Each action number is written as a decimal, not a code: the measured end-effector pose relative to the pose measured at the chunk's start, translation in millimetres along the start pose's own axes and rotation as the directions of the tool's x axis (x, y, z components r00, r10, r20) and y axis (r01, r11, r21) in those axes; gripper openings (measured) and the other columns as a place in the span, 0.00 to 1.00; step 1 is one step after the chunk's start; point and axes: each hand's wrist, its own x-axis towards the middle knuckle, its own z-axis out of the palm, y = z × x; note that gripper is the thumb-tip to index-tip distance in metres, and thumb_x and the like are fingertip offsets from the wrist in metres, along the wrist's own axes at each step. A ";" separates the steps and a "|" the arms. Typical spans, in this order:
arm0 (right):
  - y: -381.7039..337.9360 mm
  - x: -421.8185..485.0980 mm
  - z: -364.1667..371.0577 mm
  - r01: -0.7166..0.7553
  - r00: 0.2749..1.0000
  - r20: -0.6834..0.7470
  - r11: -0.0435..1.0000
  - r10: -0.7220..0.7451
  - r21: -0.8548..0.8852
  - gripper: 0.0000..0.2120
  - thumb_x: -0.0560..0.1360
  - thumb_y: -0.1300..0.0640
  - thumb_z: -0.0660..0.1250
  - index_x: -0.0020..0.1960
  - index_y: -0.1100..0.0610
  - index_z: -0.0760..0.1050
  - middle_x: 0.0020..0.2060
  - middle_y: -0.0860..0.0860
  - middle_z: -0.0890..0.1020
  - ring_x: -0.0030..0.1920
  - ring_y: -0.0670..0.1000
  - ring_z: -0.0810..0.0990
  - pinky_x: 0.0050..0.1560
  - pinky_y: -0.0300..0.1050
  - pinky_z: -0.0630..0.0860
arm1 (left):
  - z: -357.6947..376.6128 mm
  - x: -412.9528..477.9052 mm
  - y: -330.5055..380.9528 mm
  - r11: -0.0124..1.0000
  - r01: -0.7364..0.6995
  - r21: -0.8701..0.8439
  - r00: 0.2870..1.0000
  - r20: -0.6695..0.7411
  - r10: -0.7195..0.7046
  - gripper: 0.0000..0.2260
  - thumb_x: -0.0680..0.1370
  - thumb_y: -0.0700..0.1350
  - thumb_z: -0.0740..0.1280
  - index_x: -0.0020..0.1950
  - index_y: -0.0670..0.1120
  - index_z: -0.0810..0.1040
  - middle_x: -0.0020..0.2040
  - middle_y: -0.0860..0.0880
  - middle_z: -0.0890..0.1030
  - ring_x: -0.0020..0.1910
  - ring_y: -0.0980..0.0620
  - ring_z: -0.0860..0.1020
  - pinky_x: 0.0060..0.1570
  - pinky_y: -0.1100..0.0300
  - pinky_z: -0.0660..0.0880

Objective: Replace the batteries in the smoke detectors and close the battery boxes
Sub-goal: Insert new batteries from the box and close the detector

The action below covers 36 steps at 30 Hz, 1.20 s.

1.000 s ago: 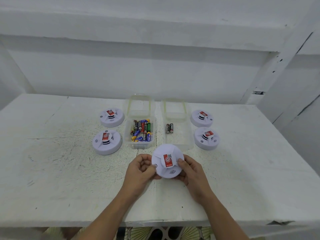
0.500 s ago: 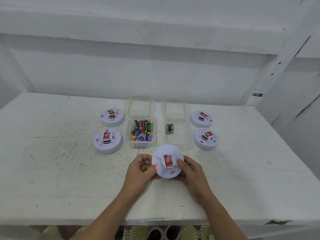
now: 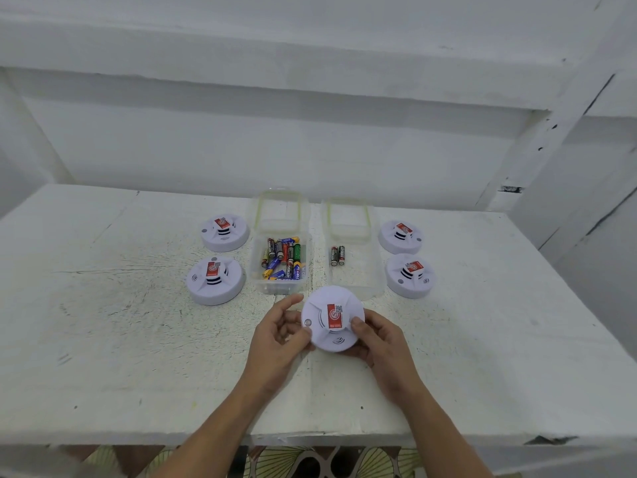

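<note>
I hold a white round smoke detector [image 3: 332,319] with a red label, face up, just above the table's near middle. My left hand [image 3: 281,334] grips its left rim, thumb beside the small grey lamp and index finger reaching along the upper edge. Thumb on top near the label, my right hand [image 3: 377,339] holds the right rim. Behind it stand two clear boxes: the left box [image 3: 281,286] holds several mixed batteries [image 3: 283,258], the right box [image 3: 356,284] holds two batteries [image 3: 337,255].
Four more white detectors lie on the white table [image 3: 103,339]: two at the left [image 3: 225,232] [image 3: 214,280], two at the right [image 3: 400,236] [image 3: 410,276]. The open box lids lean toward the white wall behind. The table's front edge runs below my forearms.
The detector's lamp glowed red half a second ago and is now dark. My left index finger has straightened along the rim. The detector stays in the same place.
</note>
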 end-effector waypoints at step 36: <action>-0.7 -0.3 -1.0 -0.006 1.000 0.008 0.997 0.005 0.070 0.19 0.72 0.59 0.67 0.62 0.59 0.76 0.54 0.56 0.84 0.54 0.58 0.82 0.49 0.54 0.81 | -5.6 4.1 -8.5 1.000 0.009 0.011 0.996 0.090 -0.010 0.27 0.65 0.46 0.76 0.64 0.51 0.78 0.57 0.40 0.80 0.54 0.37 0.79 0.46 0.50 0.81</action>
